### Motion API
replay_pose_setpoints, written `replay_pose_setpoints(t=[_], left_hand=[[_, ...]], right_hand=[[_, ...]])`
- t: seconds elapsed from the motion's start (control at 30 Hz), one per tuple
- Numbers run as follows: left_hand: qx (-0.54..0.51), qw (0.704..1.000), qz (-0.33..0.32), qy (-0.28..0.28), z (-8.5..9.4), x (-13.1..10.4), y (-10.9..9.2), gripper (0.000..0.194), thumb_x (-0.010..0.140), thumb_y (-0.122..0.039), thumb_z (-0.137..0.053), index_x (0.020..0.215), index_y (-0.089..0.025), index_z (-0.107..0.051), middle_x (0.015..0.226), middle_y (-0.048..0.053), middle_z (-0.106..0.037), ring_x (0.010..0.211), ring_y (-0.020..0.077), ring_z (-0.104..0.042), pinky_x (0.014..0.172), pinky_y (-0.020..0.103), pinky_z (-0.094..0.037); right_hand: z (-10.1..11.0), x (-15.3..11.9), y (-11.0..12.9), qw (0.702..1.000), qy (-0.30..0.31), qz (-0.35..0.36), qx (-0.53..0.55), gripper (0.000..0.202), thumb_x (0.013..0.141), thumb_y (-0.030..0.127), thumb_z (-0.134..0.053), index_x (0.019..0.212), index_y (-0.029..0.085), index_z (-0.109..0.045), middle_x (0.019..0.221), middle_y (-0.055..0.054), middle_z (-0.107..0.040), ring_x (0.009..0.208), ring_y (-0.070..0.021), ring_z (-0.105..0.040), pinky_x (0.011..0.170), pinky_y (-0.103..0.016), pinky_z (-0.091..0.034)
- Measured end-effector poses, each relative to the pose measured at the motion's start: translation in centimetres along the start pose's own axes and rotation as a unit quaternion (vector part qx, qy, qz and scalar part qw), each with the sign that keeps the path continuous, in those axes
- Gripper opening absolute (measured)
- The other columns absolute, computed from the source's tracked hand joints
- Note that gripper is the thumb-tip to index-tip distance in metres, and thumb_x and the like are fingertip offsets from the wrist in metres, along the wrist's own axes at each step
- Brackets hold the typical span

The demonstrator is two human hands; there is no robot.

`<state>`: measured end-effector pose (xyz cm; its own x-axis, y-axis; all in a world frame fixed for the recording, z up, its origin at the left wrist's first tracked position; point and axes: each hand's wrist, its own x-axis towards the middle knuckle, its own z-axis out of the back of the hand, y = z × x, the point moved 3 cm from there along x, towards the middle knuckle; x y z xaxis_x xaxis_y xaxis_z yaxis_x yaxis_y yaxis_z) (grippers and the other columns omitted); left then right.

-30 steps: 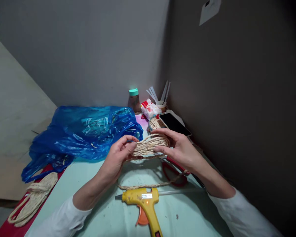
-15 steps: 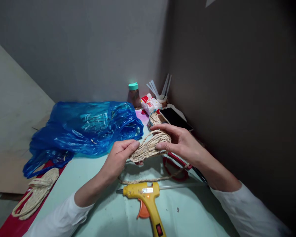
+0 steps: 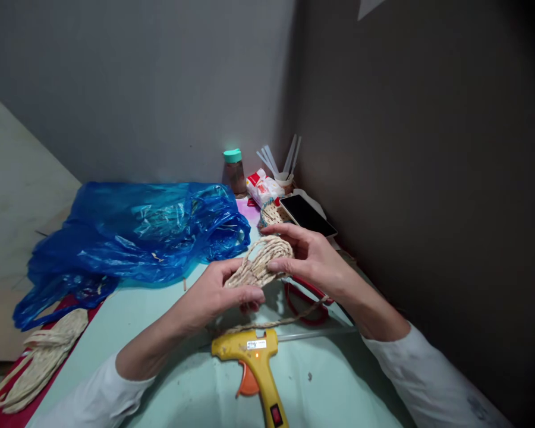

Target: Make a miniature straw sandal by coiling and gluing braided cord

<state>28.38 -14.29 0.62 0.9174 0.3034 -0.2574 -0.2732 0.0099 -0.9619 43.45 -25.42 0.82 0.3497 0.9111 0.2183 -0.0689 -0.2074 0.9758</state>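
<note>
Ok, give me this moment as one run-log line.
left hand: at rope bundle, left end, grip unclear | right hand: holding rope bundle, right end | glue gun: on table, orange light showing

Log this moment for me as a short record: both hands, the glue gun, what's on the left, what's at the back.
Left hand: at the left end of the cord bundle, thumb extended; firmness of grip unclear
Right hand: holds the bundle's right end, thumb on the near side, fingers over the top
Glue gun: yellow, lying on its side, nozzle to the left, small light glowing
Left side: blue plastic bag; second bundle on a red surface
Back: jar, packet, dark-screened tablet
</note>
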Motion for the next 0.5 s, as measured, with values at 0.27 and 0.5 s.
replay_pose_setpoints(t=[0.27,0.5], left_hand=[[-0.006,1.000,-0.017,0.010,1.3,0.4,-0.3,0.050,0.068,-0.018,-0.081,0.113,-0.018,-0.060,0.083,0.001,-0.071,0.074,0.0154,-0.064,0.068,0.026,-0.051],[0.099,0.991,-0.080,-0.046,4.2,-0.3,-1.9,0.016,0.075,-0.030,-0.074,0.076,-0.014,-0.075,0.063,0.002,-0.065,0.058,0.0119,-0.055,0.059,0.024,-0.045]], right_hand=[[1.7,0.5,-0.1,0.989,-0.125,0.020,0.075,0.047,0.070,0.025,-0.084,0.115,0.020,-0.068,0.104,-0.003,-0.071,0.090,-0.0165,-0.065,0.070,-0.024,-0.050],[3.5,0.8,-0.2,0.965,-0.211,0.015,0.157,0.050,0.063,0.030,-0.086,0.108,0.018,-0.068,0.103,-0.005,-0.070,0.081,-0.0153,-0.064,0.060,-0.021,-0.049]])
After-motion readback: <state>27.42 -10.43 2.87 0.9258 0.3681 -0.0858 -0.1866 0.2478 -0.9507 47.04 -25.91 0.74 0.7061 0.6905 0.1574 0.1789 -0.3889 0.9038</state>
